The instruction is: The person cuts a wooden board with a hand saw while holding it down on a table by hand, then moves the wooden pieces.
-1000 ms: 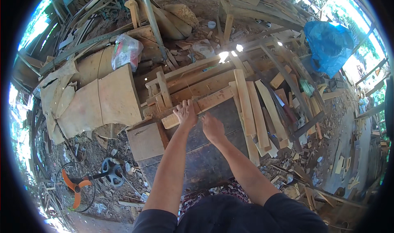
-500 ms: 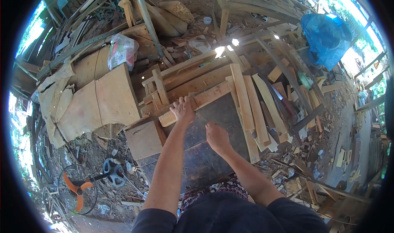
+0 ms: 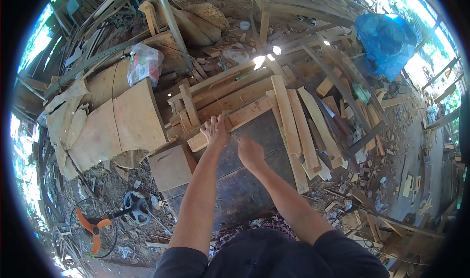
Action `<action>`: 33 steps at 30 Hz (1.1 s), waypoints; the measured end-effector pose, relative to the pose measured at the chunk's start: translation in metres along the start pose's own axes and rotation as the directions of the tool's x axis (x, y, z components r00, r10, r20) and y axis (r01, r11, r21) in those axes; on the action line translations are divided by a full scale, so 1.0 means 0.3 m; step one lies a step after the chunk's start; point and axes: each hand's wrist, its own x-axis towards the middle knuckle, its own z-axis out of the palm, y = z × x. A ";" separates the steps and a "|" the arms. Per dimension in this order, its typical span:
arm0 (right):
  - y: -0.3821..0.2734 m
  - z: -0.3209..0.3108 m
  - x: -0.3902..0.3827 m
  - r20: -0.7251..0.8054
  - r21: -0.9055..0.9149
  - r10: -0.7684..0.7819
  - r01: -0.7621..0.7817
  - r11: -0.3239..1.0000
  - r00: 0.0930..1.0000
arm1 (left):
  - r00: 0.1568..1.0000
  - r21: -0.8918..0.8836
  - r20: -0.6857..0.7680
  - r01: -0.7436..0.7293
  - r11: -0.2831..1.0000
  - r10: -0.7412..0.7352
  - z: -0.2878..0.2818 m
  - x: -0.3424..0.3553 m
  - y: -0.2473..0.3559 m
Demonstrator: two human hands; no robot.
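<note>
A pale wooden board (image 3: 249, 114) lies slantwise across the dark work surface (image 3: 247, 185). My left hand (image 3: 215, 132) grips this board near its left end, fingers curled over the far edge. Just to the right, my right hand (image 3: 251, 153) is closed in a fist above the dark surface, close to the board's near edge. Whatever it holds is too thin or too hidden to name; a faint thin line runs from near it across the board.
Several long wooden strips (image 3: 286, 114) lie side by side at the right. An upright wood block (image 3: 189, 105) stands beyond my left hand. A bent plywood sheet (image 3: 117, 119) is at the left, an orange-bladed fan (image 3: 95, 229) at lower left, a blue plastic bag (image 3: 387, 45) at far right.
My right hand has moved left and slightly up, nearer the board and my left hand. My left hand keeps its grip on the board.
</note>
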 end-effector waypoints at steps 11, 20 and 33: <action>0.008 0.017 -0.013 -0.004 -0.034 0.005 -0.005 0.999 1.000 | 0.999 -0.058 0.046 0.027 0.998 -0.024 -0.030 -0.024 0.008; -0.045 -0.057 -0.058 0.155 -0.054 0.038 -0.030 0.998 0.987 | 0.997 -0.054 0.038 0.062 0.997 -0.060 -0.023 -0.014 -0.031; -0.045 -0.061 -0.034 0.164 -0.088 0.067 -0.053 0.995 0.984 | 0.999 -0.090 0.015 0.042 0.995 -0.041 -0.013 -0.018 -0.023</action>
